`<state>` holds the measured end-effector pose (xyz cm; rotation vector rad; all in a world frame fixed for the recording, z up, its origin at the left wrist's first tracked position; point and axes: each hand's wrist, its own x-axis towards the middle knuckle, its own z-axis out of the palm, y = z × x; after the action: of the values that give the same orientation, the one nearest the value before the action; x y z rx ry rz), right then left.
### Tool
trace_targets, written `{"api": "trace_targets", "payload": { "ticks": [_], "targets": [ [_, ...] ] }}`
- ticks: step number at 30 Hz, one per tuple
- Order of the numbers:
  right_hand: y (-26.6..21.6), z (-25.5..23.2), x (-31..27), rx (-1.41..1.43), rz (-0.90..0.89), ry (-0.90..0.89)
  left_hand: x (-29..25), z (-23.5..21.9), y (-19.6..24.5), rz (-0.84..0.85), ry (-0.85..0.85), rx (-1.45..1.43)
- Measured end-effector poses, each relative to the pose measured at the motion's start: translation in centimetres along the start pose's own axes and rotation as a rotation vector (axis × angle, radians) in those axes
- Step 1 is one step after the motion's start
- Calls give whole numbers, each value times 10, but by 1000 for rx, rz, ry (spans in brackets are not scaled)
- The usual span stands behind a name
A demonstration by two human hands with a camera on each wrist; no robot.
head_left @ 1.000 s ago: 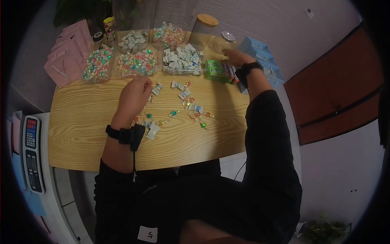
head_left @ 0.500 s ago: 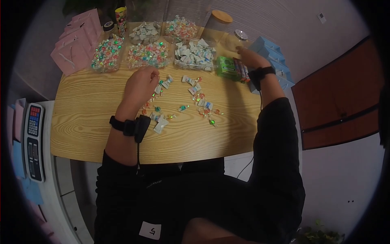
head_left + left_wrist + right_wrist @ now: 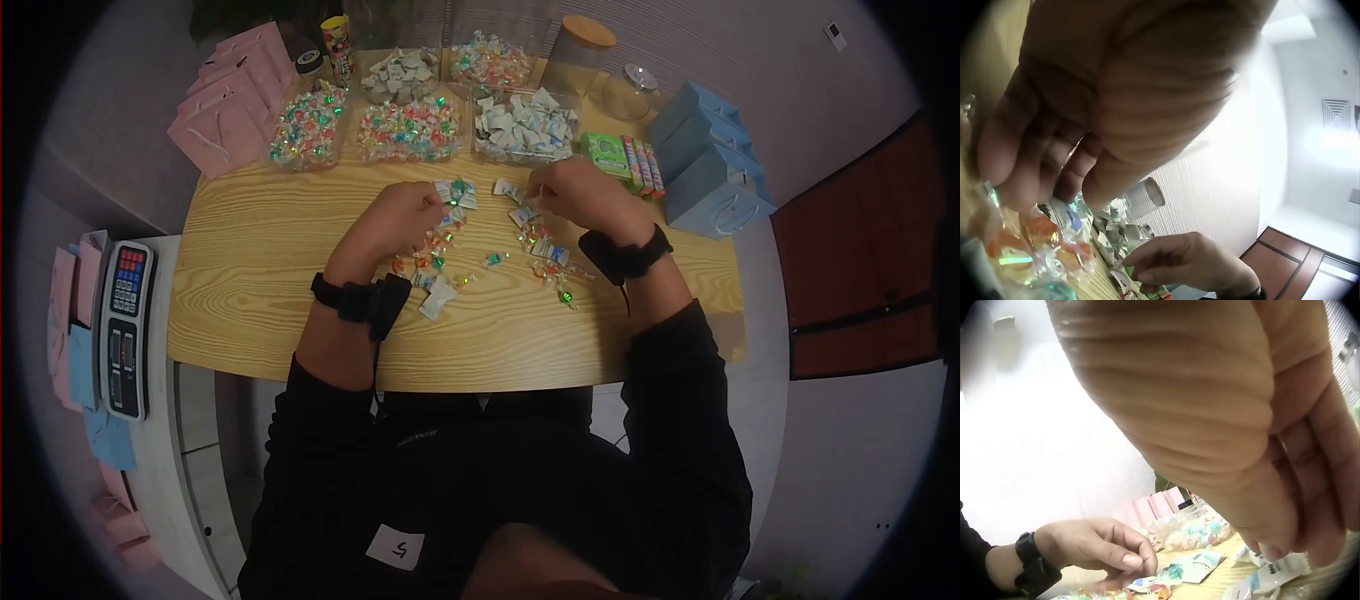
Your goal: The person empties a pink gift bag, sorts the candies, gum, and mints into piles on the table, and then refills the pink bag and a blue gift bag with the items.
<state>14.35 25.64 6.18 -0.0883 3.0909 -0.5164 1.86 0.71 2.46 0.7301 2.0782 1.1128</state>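
Note:
In the head view my left hand is low over the left cluster of loose sweets, fingers loosely curled. Its fingertips come right beside a white-wrapped sweet and a green twist-wrapped sweet. My right hand hovers at the far end of the right cluster, fingers bent downward, close to a white-wrapped sweet. In the right wrist view, its fingertips overlap more white-wrapped sweets. Nothing shows in either hand. Orange clear-wrapped sweets lie under the left fingers.
Clear bins of sweets, such as one of white-wrapped sweets, line the back. A green box and striped rolls stand at right, before a lidded glass jar. Pink bags and blue bags flank them.
My right hand has come back from near the glass jar and green box to the right cluster. The left hand stays by the left cluster. The head view has shifted, moving the scene rightward.

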Motion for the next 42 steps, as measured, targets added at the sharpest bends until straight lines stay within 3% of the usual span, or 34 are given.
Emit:
{"api": "trace_targets", "payload": {
  "ticks": [5, 7, 9, 11, 13, 16, 22, 29, 32, 34, 36, 39, 41, 42],
  "targets": [
    [-7, 20, 5, -51, -8, 46, 15, -4, -14, 81, 26, 25],
    [-5, 19, 4, -75, -36, 72, 21, -4, -17, 347, 324, 148],
    [-4, 11, 3, -107, 26, -20, 22, -5, -13, 313, 323, 163],
    [-1, 8, 6, -138, 55, 2, 24, -4, -9, 280, 316, 174],
    [-1, 8, 6, -163, 88, 22, 28, -2, -11, 253, 206, 135],
    [-1, 8, 3, -116, 89, 68, 33, 0, -12, 258, 185, 202],
    [3, 12, 4, -242, 81, -126, 29, -1, -7, 189, 179, 214],
    [0, 0, 0, -110, 21, -79, 30, -1, -16, 259, 187, 201],
    [5, -6, 7, 74, 34, 19, 31, 0, -19, 355, 237, 170],
    [7, -2, 12, 178, 147, 521, 30, 0, -20, 323, 237, 121],
    [6, -2, 11, 162, 184, 594, 28, 0, -17, 290, 205, 113],
    [0, 0, 8, 84, 170, 530, 23, -4, -6, 267, 152, 104],
    [1, 13, 10, -98, 126, 246, 18, -10, 10, 279, 136, 110],
    [6, 23, 10, -143, 99, 216, 16, -12, 22, 222, 90, -45]
  ]
}}
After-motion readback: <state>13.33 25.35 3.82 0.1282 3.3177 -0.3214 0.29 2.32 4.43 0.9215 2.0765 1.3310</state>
